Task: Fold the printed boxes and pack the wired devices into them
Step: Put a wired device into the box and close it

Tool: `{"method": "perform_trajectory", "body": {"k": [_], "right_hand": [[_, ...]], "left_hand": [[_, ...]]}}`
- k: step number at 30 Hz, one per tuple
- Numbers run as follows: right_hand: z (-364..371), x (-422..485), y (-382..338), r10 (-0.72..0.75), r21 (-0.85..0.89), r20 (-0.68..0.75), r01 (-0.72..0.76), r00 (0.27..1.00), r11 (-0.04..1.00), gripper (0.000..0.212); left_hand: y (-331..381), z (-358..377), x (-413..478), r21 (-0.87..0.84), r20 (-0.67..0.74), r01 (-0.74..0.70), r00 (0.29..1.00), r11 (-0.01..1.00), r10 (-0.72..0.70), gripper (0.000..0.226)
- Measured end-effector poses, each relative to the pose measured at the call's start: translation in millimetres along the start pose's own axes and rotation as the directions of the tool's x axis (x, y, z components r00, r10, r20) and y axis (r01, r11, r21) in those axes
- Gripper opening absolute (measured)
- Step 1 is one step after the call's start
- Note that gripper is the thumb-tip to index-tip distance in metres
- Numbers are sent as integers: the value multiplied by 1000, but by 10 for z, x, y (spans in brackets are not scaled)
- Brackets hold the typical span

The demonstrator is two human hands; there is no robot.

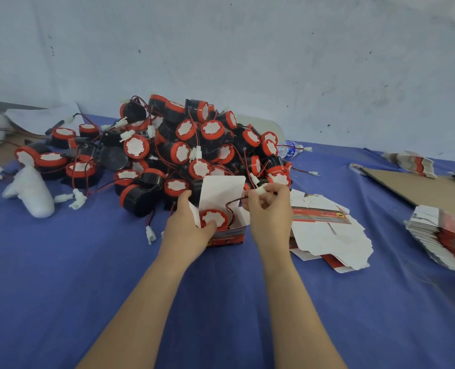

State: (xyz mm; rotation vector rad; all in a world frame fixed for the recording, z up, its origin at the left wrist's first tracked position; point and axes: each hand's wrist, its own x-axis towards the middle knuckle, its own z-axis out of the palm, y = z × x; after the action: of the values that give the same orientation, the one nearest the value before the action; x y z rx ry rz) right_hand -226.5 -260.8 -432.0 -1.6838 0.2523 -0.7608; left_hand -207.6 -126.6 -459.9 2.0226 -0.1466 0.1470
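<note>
A small printed box (pixel 230 237) stands open on the blue cloth, its white lid flap (pixel 222 191) raised. Inside sits a wired device (pixel 212 218) with a red rim and white face. My left hand (pixel 187 227) grips the box's left side, thumb on the device. My right hand (pixel 270 209) pinches the device's wire and white connector (pixel 261 190) above the box's right edge. Behind lies a big pile of several wired devices (pixel 194 147). Flat unfolded boxes (pixel 327 235) lie just right of the box.
A stack of flat printed boxes (pixel 444 241) sits at the right edge, with brown cardboard (pixel 420 187) behind it. White foam pieces (pixel 32 193) lie at the left. A water bottle (pixel 287 150) lies by the wall. Blue cloth (pixel 61 275) covers the table.
</note>
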Motion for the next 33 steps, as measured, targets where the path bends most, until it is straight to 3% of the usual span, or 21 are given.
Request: {"method": "perform_trajectory", "body": {"k": [5,8,14,16,19,20,22,24,26,29,33], "right_hand": [[-18,-33,65,-195,-293,103,217,975,931,25],[-26,-4,55,-176,-316,112,203,978,927,32],[0,3,6,-117,-13,-42,117,992,993,9],[2,17,-3,8,161,-70,3,998,987,9],[-13,22,-18,187,357,39,-188,982,915,13],[-26,26,-13,195,324,81,-211,977,922,18],[-60,52,12,143,86,111,-153,983,985,22],[-79,78,50,2,-210,91,18,996,977,21],[-52,64,50,-138,-338,95,163,986,927,19],[26,10,33,-241,-341,120,268,963,901,22],[41,-42,10,-207,-184,134,230,969,956,23]], "left_hand": [[-10,2,-5,-8,-6,-4,1000,1000,4,82],[-15,6,-4,-5,-8,-7,1000,1000,7,82],[-32,16,19,14,1,-11,1000,1000,11,82],[-32,14,19,22,2,-9,1000,1000,9,82],[-30,9,16,26,3,-12,1000,1000,12,82],[-30,8,15,24,2,-14,1000,1000,14,82],[-27,7,15,21,4,-18,1000,1000,18,83],[-28,10,14,30,7,-17,1000,999,16,84],[-31,12,16,35,8,-18,1000,999,17,84],[-29,11,17,30,7,-19,1000,999,18,84],[-27,6,15,24,16,-18,1000,1000,18,84]]}}
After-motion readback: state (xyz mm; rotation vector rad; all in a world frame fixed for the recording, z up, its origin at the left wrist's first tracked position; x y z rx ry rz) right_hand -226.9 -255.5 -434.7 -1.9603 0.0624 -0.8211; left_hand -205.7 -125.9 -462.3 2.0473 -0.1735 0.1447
